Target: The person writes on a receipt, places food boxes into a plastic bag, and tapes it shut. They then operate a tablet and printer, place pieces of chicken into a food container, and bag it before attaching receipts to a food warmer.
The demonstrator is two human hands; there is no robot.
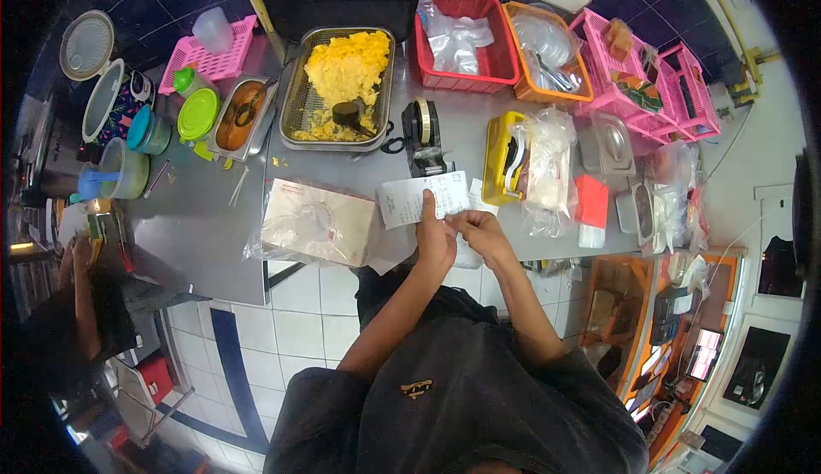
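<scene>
A white printed receipt (402, 201) is held up over the front edge of the metal counter. My left hand (435, 241) is closed on its lower edge, with the thumb lying across the print. The fingertips of my right hand (484, 236) pinch the receipt's lower right corner, close to the left thumb. Behind the paper stands a black tape dispenser (421, 136). Left of my hands lies a stack of brownish paper sheets (321, 217) in a clear plastic bag. Another white slip (481, 198) shows partly behind the receipt.
A tray of crumbled yellow food (346, 68) with a dark scoop stands at the back. Red (466, 78) and orange (556, 89) baskets hold plastic bags and lids. A yellow holder (499, 170) sits to the right. At far left another person's arm (84, 294) shows.
</scene>
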